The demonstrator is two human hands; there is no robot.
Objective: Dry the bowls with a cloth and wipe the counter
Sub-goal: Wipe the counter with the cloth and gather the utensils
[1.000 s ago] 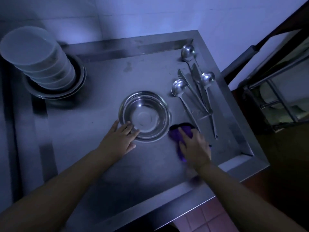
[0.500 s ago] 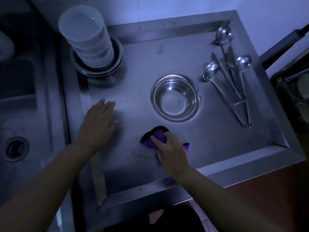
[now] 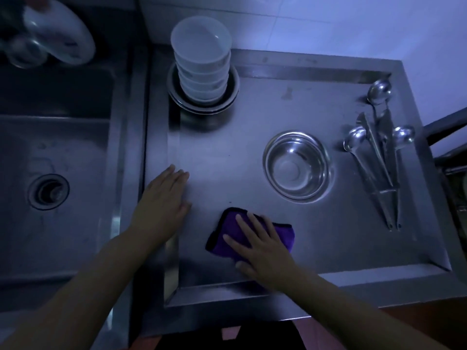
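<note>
Wiping: right hand pressed flat, fingers spread, on purple cloth at 6 o'clock of the surface, likely for even pressure.
Left hand: left hand flat, fingers together, at 9 o'clock edge, holding nothing; probably bracing.
Steel bowl: steel bowl upright at 2 o'clock, apart from cloth.
Stacked bowls: stacked bowls at 11 o'clock, out of wipe path.
Spoons: spoons bundled at 3 o'clock.
Sink: sink left.

One purple cloth, three spoons, one lone steel bowl
</note>
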